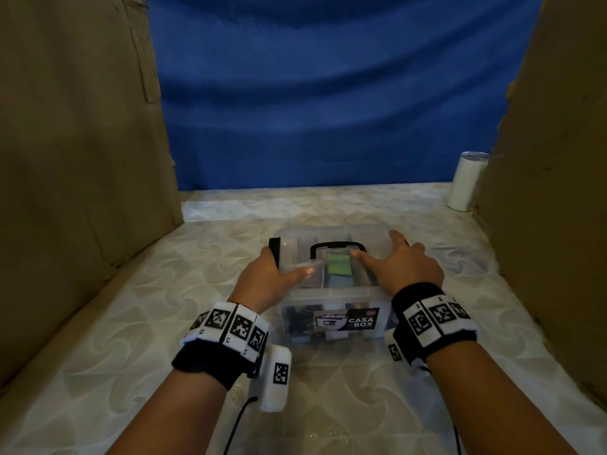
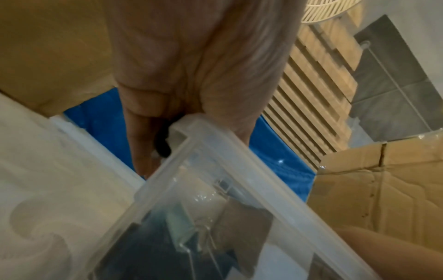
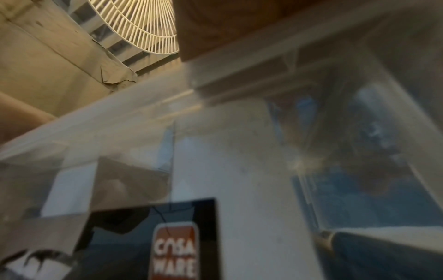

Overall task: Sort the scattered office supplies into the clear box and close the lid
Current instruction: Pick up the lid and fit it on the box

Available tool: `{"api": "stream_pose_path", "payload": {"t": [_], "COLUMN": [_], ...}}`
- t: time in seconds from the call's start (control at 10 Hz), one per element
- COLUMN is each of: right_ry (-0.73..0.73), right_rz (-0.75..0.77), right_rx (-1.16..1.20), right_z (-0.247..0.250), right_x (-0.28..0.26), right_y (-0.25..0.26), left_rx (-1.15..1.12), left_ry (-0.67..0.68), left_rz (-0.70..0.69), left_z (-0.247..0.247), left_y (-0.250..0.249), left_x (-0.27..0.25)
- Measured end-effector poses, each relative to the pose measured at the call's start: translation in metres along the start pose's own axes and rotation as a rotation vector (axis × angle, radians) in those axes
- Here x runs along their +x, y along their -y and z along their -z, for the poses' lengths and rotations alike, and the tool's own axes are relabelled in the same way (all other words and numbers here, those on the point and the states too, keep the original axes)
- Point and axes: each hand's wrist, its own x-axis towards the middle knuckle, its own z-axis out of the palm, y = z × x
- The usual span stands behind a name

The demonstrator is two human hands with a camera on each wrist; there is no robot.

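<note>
The clear box (image 1: 331, 300) with a "CASA BOX" label stands mid-table, its clear lid (image 1: 331, 234) on top with a black handle (image 1: 338, 246). Dark supplies and a green item (image 1: 338, 262) show through the plastic. My left hand (image 1: 272, 280) holds the box's left end, thumb lying on the lid and fingers at the raised black left latch (image 1: 274, 251). The left wrist view shows those fingers (image 2: 139, 142) beside the latch (image 2: 163, 145) and the box rim (image 2: 215, 151). My right hand (image 1: 404, 264) lies flat on the lid's right side, fingers spread. The right wrist view shows only the box wall (image 3: 239, 151).
Cardboard walls stand on the left (image 1: 82, 159) and right (image 1: 558, 192), with a blue cloth (image 1: 328, 110) behind. A white tumbler (image 1: 466, 182) sits at the back right by the cardboard. The patterned tabletop (image 1: 361, 405) lies bare around the box.
</note>
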Motion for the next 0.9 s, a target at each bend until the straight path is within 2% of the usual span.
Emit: {"api": "stream_pose_path", "payload": {"t": [0.1,0.3,0.6,0.7,0.8,0.9], "right_ry": [-0.030,-0.005,-0.094,-0.076,-0.045,-0.044], "right_rz": [0.035,0.011,0.039,0.052,0.043,0.051], "right_rx": [-0.021,0.111,0.227,0.219,0.216,0.242], "right_z": [0.000,-0.004,-0.009,-0.008,-0.006,-0.005], "right_x": [0.001,0.001,-0.007,-0.006,-0.003,-0.003], "right_y": [-0.001,-0.008,-0.015,-0.015,-0.013,-0.013], "left_rx": [0.013,-0.067,-0.231,-0.202,-0.078,0.163], "left_ry": [0.028,0.030,0.010,0.017,0.011,-0.115], "left_rz": [0.001,-0.037,-0.074,-0.068,-0.031,-0.021], "left_z": [-0.001,-0.003,-0.004,-0.001,-0.001,0.001], "left_y": [0.001,0.004,0.006,0.002,0.001,0.001], "left_x": [0.003,-0.003,-0.012,-0.014,-0.010,-0.010]}}
